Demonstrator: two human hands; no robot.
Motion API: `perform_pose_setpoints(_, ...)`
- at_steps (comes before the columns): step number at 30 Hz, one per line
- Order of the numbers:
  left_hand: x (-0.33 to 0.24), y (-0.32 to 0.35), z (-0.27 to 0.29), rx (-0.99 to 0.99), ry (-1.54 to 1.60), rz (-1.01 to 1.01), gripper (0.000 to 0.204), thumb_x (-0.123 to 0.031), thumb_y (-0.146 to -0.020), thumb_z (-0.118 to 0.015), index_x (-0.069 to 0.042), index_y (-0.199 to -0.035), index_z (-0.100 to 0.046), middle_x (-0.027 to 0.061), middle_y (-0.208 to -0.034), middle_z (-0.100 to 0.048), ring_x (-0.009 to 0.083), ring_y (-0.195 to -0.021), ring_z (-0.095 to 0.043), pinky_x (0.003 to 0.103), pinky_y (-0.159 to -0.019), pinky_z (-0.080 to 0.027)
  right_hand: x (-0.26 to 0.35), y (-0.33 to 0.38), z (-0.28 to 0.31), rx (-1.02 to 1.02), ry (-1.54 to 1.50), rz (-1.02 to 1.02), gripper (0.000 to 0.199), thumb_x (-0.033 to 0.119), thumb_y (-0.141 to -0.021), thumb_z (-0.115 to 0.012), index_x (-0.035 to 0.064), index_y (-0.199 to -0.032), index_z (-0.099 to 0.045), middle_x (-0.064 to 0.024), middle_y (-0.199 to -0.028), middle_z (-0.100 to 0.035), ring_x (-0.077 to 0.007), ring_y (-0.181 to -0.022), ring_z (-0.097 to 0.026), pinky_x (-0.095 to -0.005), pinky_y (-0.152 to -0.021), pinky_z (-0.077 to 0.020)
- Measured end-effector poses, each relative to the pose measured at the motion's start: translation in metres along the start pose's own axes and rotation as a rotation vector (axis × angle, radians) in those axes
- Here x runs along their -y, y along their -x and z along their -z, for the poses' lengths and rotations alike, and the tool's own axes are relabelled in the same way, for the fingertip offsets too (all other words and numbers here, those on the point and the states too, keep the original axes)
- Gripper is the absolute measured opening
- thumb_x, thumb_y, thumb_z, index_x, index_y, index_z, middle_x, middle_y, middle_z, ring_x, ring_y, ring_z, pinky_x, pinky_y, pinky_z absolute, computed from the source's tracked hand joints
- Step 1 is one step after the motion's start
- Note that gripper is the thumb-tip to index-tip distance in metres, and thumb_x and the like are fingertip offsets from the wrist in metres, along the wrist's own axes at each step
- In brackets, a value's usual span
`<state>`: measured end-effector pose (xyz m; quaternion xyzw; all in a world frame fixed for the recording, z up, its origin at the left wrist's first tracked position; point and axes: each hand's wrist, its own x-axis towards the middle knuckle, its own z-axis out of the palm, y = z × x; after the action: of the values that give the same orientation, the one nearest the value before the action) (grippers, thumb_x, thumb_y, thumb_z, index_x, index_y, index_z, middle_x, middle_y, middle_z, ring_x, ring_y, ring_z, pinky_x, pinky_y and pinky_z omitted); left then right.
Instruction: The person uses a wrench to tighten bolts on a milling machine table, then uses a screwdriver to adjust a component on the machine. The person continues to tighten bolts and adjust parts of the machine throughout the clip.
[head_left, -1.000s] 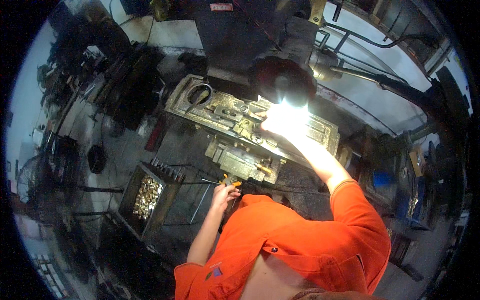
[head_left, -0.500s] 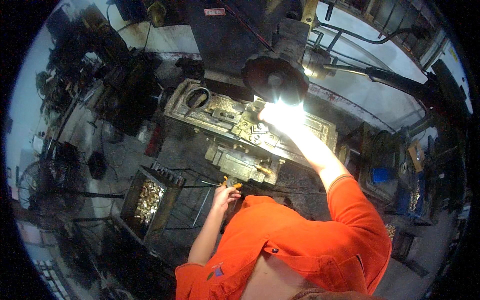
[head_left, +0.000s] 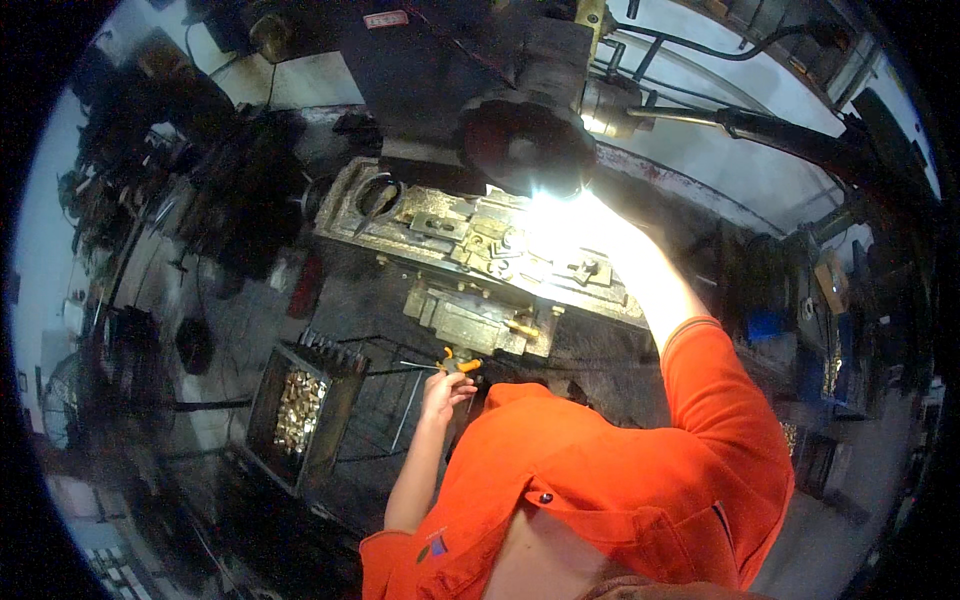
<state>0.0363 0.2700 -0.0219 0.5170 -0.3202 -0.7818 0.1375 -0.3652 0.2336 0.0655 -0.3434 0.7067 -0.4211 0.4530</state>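
At the machine table (head_left: 440,225), the right hand (head_left: 575,215) rests in lamp glare, its fingers impossible to tell; below, the left hand (head_left: 445,385) pinches an orange-tipped handle (head_left: 462,364).

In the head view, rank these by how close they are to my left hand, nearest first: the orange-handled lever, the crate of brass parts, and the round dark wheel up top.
Measured from the left hand:
1. Orange-handled lever, right at the fingertips, just above the hand.
2. Crate of brass parts, off to the hand's left, lower down.
3. Round dark wheel, far above, beyond the brass-coloured machine table.
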Motion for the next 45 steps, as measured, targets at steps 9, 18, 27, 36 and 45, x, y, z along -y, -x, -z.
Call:
perform_pose_setpoints(9,-0.003,-0.027,-0.002,0.073,-0.063,0.047,0.015,-0.009,-0.078,-0.054,0.003,-0.086,-0.053,0.0145,-0.077,-0.062,0.0222,-0.061,-0.063,0.033,-0.056,-0.054,-0.025,0.094,0.110,-0.119,-1.139,0.379,0.022,0.019,-0.077,-0.042,0.0140,-0.058,-0.034,0.0045,-0.049,-0.024,-0.0091,-0.041,-0.023,-0.0242,-0.042,-0.0223)
perform_pose_setpoints(18,-0.036,-0.045,-0.058,0.224,-0.267,0.075,0.014,-0.010,-0.077,-0.055,0.002,-0.082,-0.050,0.0152,-0.076,-0.062,0.0225,-0.061,-0.063,0.030,-0.053,-0.053,-0.028,0.194,0.099,-0.438,-1.524,0.385,0.023,0.024,-0.075,-0.046,0.0024,-0.072,-0.052,-0.0067,-0.062,-0.044,-0.0167,-0.056,-0.045,-0.0379,-0.068,-0.0433)
perform_pose_setpoints(27,-0.037,-0.053,-0.074,0.356,-0.281,0.113,0.021,-0.008,-0.076,-0.057,0.005,-0.090,-0.047,0.0163,-0.077,-0.061,0.0237,-0.063,-0.063,0.032,-0.058,-0.054,-0.058,0.202,0.065,-0.607,-1.466,0.122,0.015,0.017,-0.079,-0.040,0.0055,-0.076,-0.050,0.0022,-0.055,-0.035,-0.0109,-0.045,-0.028,-0.0282,-0.050,-0.0332)
perform_pose_setpoints(36,-0.044,-0.043,-0.073,0.320,-0.342,0.066,0.019,-0.009,-0.075,-0.058,0.004,-0.085,-0.049,0.0160,-0.076,-0.062,0.0234,-0.063,-0.063,0.032,-0.058,-0.053,-0.029,0.204,0.039,-0.287,-0.865,0.198,0.017,0.014,-0.067,-0.042,0.0023,-0.071,-0.053,-0.0028,-0.050,-0.041,-0.0125,-0.040,-0.037,-0.0238,-0.040,-0.0330)
perform_pose_setpoints(45,-0.039,-0.050,-0.054,0.316,-0.320,0.078,0.013,-0.008,-0.076,-0.056,0.001,-0.083,-0.050,0.0138,-0.076,-0.062,0.0227,-0.062,-0.063,0.031,-0.055,-0.052,-0.013,0.193,0.048,-0.366,-1.679,0.337,0.035,0.029,-0.079,-0.042,-0.0024,-0.079,-0.057,-0.0092,-0.062,-0.044,-0.0204,-0.060,-0.044,-0.0409,-0.072,-0.0401)
